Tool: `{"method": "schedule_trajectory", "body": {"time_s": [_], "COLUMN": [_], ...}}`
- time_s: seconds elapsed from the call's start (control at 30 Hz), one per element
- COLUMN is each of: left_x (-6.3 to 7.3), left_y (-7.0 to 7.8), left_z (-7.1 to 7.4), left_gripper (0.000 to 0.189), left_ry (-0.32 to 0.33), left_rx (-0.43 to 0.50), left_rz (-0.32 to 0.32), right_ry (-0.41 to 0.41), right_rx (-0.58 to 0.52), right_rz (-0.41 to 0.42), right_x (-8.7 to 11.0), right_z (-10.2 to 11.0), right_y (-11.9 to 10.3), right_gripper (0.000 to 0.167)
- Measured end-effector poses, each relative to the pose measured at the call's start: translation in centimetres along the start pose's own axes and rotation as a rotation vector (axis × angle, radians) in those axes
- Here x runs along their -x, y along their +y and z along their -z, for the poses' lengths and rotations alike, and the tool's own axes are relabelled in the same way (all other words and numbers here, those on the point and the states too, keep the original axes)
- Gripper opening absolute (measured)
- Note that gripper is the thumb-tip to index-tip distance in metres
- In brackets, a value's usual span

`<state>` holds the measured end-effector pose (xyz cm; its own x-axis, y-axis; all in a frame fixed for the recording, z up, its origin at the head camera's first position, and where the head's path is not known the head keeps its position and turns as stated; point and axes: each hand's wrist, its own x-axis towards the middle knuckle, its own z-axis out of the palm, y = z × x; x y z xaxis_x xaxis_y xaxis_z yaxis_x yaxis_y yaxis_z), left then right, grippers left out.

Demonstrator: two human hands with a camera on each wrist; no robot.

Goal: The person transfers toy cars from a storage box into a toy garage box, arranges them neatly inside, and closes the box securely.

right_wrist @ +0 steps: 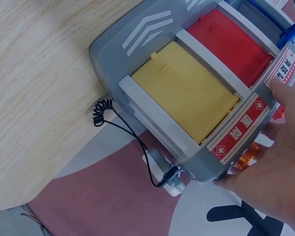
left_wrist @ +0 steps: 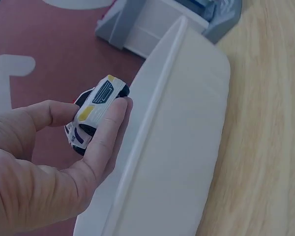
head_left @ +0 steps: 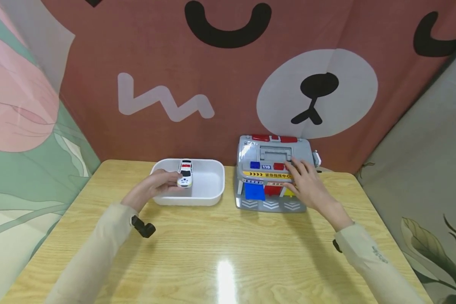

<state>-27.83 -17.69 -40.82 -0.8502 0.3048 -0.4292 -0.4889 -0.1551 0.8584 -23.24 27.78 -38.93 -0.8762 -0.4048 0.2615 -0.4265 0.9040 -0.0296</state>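
My left hand (head_left: 161,183) pinches a small white toy police car (head_left: 185,174) between thumb and fingers, over a white plastic bin (head_left: 190,202). In the left wrist view the car (left_wrist: 96,105) is held clear of the bin's rim. My right hand (head_left: 309,188) holds the front roof edge of a grey toy garage (head_left: 247,147), thumb on the front signs and fingers over the top. A blue door (head_left: 254,191) on it is swung outward. Its red door (right_wrist: 229,46) and yellow door (right_wrist: 187,91) lie closed in the right wrist view.
The bin and garage stand side by side near the back of a wooden table (head_left: 213,236). Right behind them hangs a cloth (head_left: 228,84) with a bear print. A coiled black cord (right_wrist: 103,112) and a small grey-white piece (right_wrist: 164,172) hang at the garage's side.
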Motion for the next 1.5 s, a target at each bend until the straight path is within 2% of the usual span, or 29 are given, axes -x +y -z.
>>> {"method": "schedule_trajectory", "body": {"time_s": [0.17, 0.3, 0.4, 0.6, 0.8, 0.9, 1.1, 1.27, 1.4, 1.5], "left_x": [1.2, 2.0, 2.5, 3.5, 4.2, 4.4, 4.2, 4.1, 3.9, 3.3], "left_y": [-0.2, -0.6, -1.0, -2.2, -3.7, -4.4, -5.6, -6.6, -7.7, -8.4], "left_z": [-0.7, -1.7, -2.5, -4.2, -5.9, -6.6, -7.9, -9.1, -10.0, -10.8], "left_gripper": [0.022, 0.044, 0.057, 0.047, 0.055, 0.056, 0.052, 0.056, 0.055, 0.054], "left_ry": [-0.057, -0.084, -0.075, -0.097, -0.166, -0.198, -0.217, -0.263, -0.280, -0.293], "left_rx": [0.062, 0.047, 0.054, 0.066, 0.084, 0.072, 0.039, 0.031, 0.061, 0.058], "left_rz": [-0.010, -0.044, -0.054, -0.098, -0.111, -0.122, -0.145, -0.123, -0.093, -0.110], "right_ry": [-0.015, -0.003, 0.002, -0.001, -0.013, -0.023, 0.000, 0.030, 0.021, 0.010], "right_rx": [-0.008, -0.003, 0.004, 0.002, 0.000, -0.005, 0.001, 0.009, 0.014, 0.027], "right_rz": [-0.011, 0.000, 0.004, -0.005, -0.013, -0.022, -0.004, 0.021, 0.019, 0.017], "right_x": [-0.1, -0.1, -0.2, -0.2, -0.1, 0.1, 0.1, 0.0, 0.2, 0.1], "right_z": [0.1, 0.1, 0.2, 0.3, 0.4, 0.4, 0.3, 0.3, 0.1, 0.2], "right_y": [-0.1, 0.0, 0.1, 0.3, 0.3, 0.3, 0.5, 0.3, 0.0, -0.1], "right_gripper": [0.069, 0.068, 0.069, 0.069, 0.069, 0.069, 0.068, 0.067, 0.068, 0.068]}}
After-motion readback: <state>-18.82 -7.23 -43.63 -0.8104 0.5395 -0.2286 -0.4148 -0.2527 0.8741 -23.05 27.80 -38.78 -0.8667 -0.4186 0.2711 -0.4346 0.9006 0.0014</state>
